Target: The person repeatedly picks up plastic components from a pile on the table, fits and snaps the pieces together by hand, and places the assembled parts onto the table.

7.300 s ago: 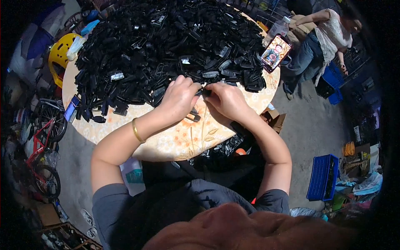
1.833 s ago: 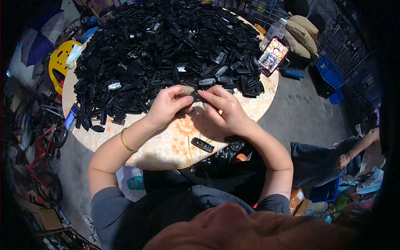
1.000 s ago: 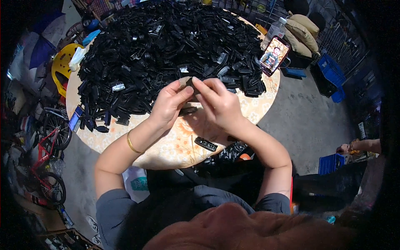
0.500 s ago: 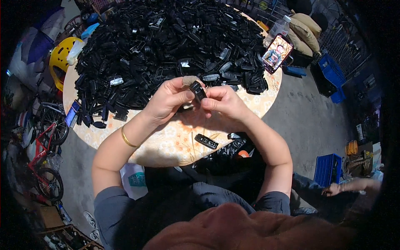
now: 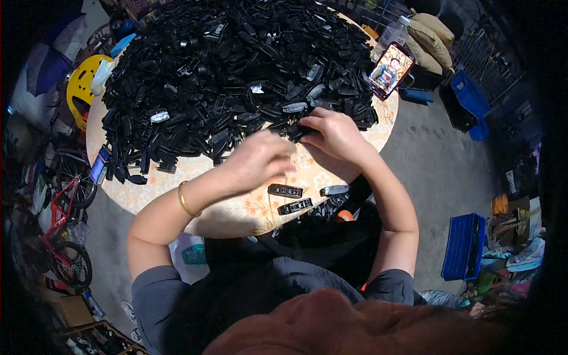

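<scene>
A big heap of small black plastic casings (image 5: pixel 195 89) covers the far part of a round table with a flowered cloth (image 5: pixel 236 207). At the heap's near edge my right hand (image 5: pixel 337 135) pinches a black plastic casing (image 5: pixel 297 131), partly hidden by the fingers. My left hand (image 5: pixel 251 163), somewhat blurred, hovers over the cloth with thumb and fingers apart and nothing visible in it. Near the table's front edge lie two open black casings (image 5: pixel 285 190) (image 5: pixel 294 206) and a shinier grey-black piece (image 5: pixel 334 190).
A lit phone (image 5: pixel 391 71) stands upright at the table's right edge beside a clear bottle (image 5: pixel 395 32). More dark pieces (image 5: pixel 325 210) are below the front edge. A yellow chair back (image 5: pixel 83 89) and red bicycle (image 5: pixel 58 216) are left; a blue crate (image 5: pixel 463 245) is right.
The casing held between both hands is gone from them; another casing now lies near the front edge. My left hand moved nearer, my right to the heap. Another person's arm left the right side.
</scene>
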Motion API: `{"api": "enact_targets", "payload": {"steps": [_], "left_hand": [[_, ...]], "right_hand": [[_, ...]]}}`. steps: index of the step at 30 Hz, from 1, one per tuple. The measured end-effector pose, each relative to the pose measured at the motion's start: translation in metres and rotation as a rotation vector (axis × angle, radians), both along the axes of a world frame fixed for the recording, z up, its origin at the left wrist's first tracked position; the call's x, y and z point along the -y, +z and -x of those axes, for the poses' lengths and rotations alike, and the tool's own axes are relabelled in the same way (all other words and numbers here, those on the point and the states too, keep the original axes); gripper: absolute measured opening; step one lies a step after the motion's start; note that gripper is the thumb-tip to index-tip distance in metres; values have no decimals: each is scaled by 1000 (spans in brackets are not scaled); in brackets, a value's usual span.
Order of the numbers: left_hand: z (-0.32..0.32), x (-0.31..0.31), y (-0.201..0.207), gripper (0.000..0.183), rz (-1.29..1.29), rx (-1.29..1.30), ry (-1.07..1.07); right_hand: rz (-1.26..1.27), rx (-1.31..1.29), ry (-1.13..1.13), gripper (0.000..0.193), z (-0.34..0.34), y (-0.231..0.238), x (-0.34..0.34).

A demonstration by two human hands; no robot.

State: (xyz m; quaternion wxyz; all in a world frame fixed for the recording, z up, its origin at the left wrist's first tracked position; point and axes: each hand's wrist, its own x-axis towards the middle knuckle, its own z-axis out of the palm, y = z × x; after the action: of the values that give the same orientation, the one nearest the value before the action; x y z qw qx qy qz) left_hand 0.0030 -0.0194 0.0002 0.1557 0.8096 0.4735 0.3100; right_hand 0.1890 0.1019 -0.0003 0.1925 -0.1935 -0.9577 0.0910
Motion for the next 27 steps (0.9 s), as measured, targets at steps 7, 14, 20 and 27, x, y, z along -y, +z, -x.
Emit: {"api": "enact_targets", "payload": {"steps": [7, 14, 20, 27], "left_hand": [[5, -15, -10, 29, -169, -147, 119], [-2, -5, -21, 26, -286, -372, 149], [17, -6, 7, 16, 383, 742, 247], [41, -23, 9, 25, 572, 1381, 233]], "right_hand": [[263, -141, 105, 24, 19, -11, 22], [297, -263, -55, 19, 5, 7, 3], [-60, -277, 92, 27, 20, -9, 11], [-157, -90, 176, 36, 38, -9, 20]]}}
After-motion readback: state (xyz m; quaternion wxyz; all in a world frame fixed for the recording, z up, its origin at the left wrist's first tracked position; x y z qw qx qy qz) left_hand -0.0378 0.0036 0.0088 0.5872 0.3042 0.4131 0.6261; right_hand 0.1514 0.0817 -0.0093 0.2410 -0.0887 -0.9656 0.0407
